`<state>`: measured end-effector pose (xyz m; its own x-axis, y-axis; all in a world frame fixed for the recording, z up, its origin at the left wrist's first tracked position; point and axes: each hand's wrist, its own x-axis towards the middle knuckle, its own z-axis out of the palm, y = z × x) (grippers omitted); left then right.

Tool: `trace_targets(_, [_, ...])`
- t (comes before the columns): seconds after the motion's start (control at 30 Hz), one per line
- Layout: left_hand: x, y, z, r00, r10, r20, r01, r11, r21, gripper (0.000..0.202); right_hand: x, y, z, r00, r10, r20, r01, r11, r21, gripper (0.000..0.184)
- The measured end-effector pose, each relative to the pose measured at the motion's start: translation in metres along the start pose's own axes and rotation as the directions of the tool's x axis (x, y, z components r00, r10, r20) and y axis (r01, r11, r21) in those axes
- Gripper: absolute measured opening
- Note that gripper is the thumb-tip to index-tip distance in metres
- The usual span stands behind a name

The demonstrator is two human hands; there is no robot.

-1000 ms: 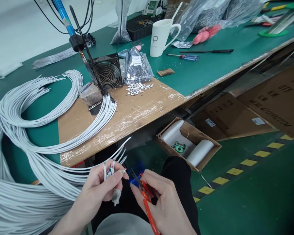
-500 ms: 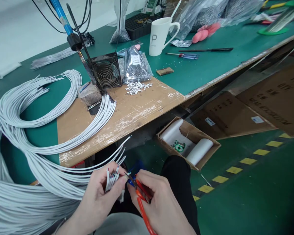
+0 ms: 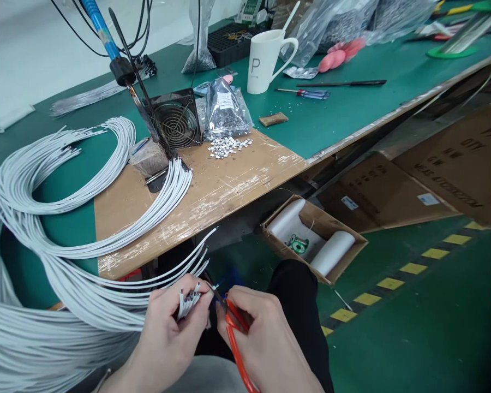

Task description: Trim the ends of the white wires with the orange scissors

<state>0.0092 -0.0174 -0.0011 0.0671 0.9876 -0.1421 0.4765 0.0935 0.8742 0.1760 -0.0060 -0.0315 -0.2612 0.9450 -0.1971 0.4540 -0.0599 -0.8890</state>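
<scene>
My left hand (image 3: 169, 333) is closed around a small bunch of white cable ends (image 3: 188, 300) with stripped coloured wires showing at the tips. My right hand (image 3: 265, 344) grips red-handled cutters (image 3: 233, 330), and the dark tip of the cutters touches the cable ends just right of my left thumb. Both hands sit low over my lap, below the front edge of the brown work board (image 3: 213, 185). A large bundle of long white cables (image 3: 45, 273) sweeps from the table on the left down to my left hand.
On the board stand a small black fan (image 3: 174, 120), a soldering iron in its holder (image 3: 125, 71), a bag of parts (image 3: 225, 112) and loose metal pieces (image 3: 227, 146). A white mug (image 3: 265, 60) and screwdrivers (image 3: 305, 93) lie on the green bench. Open cardboard box (image 3: 315, 240) on the floor.
My hands dropped slightly and came together; the cutters' tip moved left onto the cable ends, which my left hand now holds lower and more closed.
</scene>
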Motion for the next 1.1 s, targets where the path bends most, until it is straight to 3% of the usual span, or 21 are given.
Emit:
trace_targets(0.13, [-0.001, 0.002, 0.000, 0.996, 0.046, -0.082, -0.036, 0.991, 0.127, 0.004, -0.001, 0.003, 0.001, 0.992, -0.087, -0.093, 0.082, 0.995, -0.047, 0.035])
trace_targets(0.27, [-0.002, 0.002, -0.003, 0.995, 0.097, -0.023, -0.092, 0.981, 0.169, 0.008, -0.002, 0.005, 0.001, 0.981, -0.142, -0.130, 0.137, 0.990, -0.046, 0.034])
trace_targets(0.47, [0.005, 0.012, -0.017, 0.976, -0.115, 0.186, 0.138, 0.984, -0.117, 0.027, -0.002, 0.005, 0.001, 0.974, -0.202, -0.102, 0.206, 0.978, 0.029, 0.030])
trace_targets(0.67, [0.011, 0.015, -0.026, 0.878, -0.310, 0.366, 0.453, 0.787, -0.419, 0.042, 0.001, 0.007, 0.008, 0.923, -0.335, -0.189, 0.345, 0.938, 0.024, 0.032])
trace_targets(0.83, [0.013, 0.011, -0.027, 0.851, -0.350, 0.392, 0.517, 0.692, -0.504, 0.043, 0.004, 0.008, 0.014, 0.872, -0.424, -0.245, 0.426, 0.903, -0.046, 0.035])
trace_targets(1.0, [0.021, 0.010, -0.033, 0.808, -0.341, 0.481, 0.573, 0.645, -0.506, 0.041, 0.008, 0.013, 0.017, 0.775, -0.543, -0.324, 0.509, 0.840, -0.189, 0.040])
trace_targets(1.1, [0.022, 0.011, -0.033, 0.828, -0.339, 0.446, 0.548, 0.654, -0.521, 0.041, 0.007, 0.016, 0.017, 0.768, -0.548, -0.332, 0.489, 0.836, -0.250, 0.037])
